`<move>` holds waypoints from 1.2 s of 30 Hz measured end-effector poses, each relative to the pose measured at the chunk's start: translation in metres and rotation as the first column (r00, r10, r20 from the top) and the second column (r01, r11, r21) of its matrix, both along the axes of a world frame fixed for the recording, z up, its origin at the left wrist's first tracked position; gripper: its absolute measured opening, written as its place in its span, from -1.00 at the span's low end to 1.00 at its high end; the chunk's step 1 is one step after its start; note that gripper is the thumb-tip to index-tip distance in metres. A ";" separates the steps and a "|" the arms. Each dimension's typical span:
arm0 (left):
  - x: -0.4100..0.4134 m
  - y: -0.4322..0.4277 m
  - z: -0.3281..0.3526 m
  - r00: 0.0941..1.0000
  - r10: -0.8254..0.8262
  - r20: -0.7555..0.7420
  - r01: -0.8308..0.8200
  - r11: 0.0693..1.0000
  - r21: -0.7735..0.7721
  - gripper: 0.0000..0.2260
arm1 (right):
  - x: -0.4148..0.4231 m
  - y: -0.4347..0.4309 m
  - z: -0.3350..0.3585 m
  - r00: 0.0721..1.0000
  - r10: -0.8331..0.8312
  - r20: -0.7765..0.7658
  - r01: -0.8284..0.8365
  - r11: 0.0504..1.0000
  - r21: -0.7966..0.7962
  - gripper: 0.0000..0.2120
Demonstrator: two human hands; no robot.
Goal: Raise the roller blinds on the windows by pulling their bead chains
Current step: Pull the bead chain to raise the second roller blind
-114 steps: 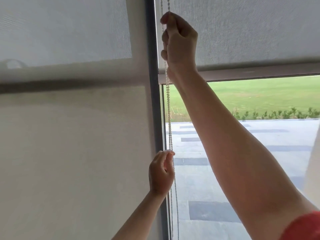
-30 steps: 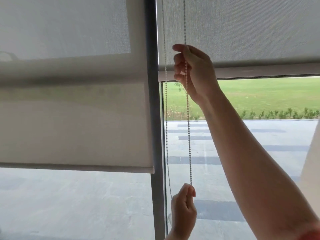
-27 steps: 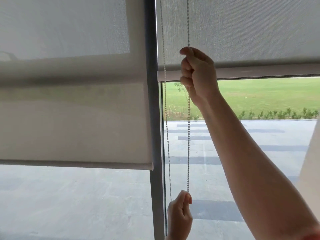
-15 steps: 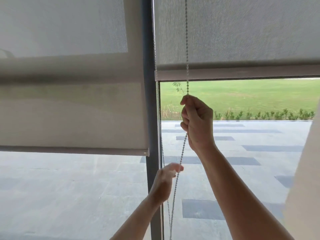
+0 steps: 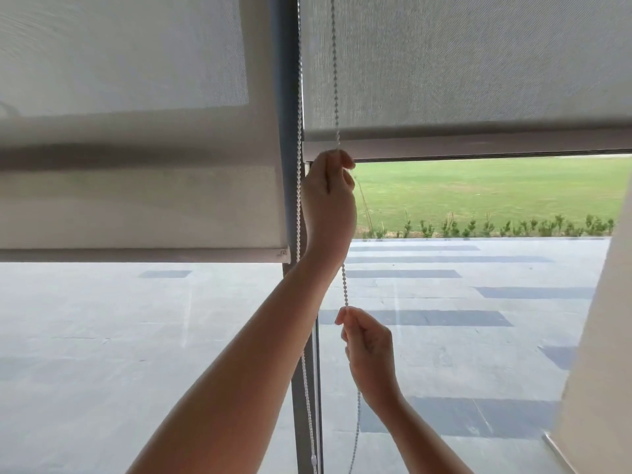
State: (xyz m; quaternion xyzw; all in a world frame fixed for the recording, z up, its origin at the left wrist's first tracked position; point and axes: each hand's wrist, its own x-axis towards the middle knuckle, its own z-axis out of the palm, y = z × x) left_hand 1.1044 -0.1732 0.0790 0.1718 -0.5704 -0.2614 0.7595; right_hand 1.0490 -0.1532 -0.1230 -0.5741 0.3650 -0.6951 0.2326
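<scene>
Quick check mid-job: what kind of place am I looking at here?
Likely a ground-floor room at large windows: grey fabric roller blinds, a dark metal window post, and outside a grey paved terrace and green lawn.

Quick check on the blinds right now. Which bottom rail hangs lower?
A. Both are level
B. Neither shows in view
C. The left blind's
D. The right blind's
C: the left blind's rail sits well below the right blind's rail, which is up near the left hand gripping the chain.
</scene>
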 end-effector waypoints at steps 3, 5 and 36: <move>0.001 -0.004 -0.023 0.997 0.078 0.002 -0.078 0.995 -0.054 -0.65 | -0.017 -0.010 0.002 0.986 0.089 -0.140 -0.072 0.989 0.127 -0.78; 0.005 -0.004 -0.039 0.991 0.128 0.035 -0.126 0.991 -0.050 -0.66 | -0.034 -0.018 0.026 0.961 0.113 -0.251 -0.055 0.972 0.227 -0.81; -0.006 0.006 -0.219 0.923 0.146 0.356 -0.221 0.959 0.179 -0.65 | 0.003 -0.011 0.192 0.930 0.274 0.246 -0.223 0.951 -0.217 -0.76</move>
